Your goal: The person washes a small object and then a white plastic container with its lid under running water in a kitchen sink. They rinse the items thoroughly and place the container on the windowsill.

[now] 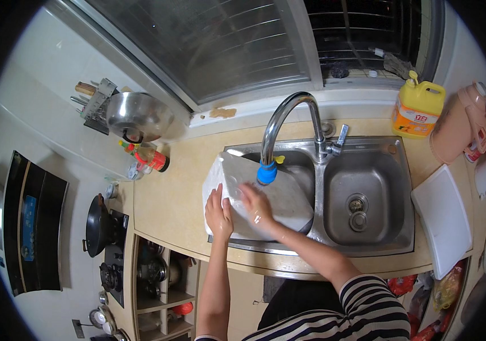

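A whitish plastic bin (285, 200) lies tilted over the left basin (307, 164) of a stainless steel double sink, one side facing up. My left hand (219, 217) rests flat against the bin's left side near a raised edge, thumb apart from the fingers. On the upper face is my right hand (258, 206), wet and blurred by motion; whether anything is under its fingers cannot be seen. Just above that hand, the chrome faucet (287, 102) ends in a blue nozzle (267, 174) with a small yellow lever. Whether water runs from it is unclear.
Right of the bin is the other basin (366, 179) with its drain. A white plastic tray (445, 221) leans at the counter's right end. Behind stand a yellow detergent jug (418, 108) and a pink jug (458, 123). A sauce bottle (153, 160), steel pot (138, 115) and wok (96, 226) are leftward.
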